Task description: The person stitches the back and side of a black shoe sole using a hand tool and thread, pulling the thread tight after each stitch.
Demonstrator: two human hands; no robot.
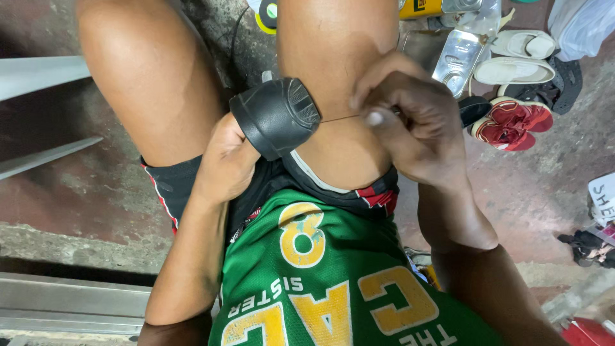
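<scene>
Rough, stained concrete floor fills the frame around my bare knees. At the centre of the frame sits the black shoe, its ribbed heel end turned toward me, resting against my thigh. My left hand, just below and left of it, grips it from underneath, fingers curled shut around the shoe so it stays put. A thin thread runs taut from the shoe's right edge to my right hand, right of centre, where thumb and fingers are pinched tight on the thread; I cannot tell whether a needle is in that pinch. I judge I am mid-stitch, drawing the thread through. The next move calls for a steady pull along the thread's line while my left hand braces the shoe. Further out, at the upper right, lie white sandals, red shoes and a metal can. My green jersey covers the bottom.
</scene>
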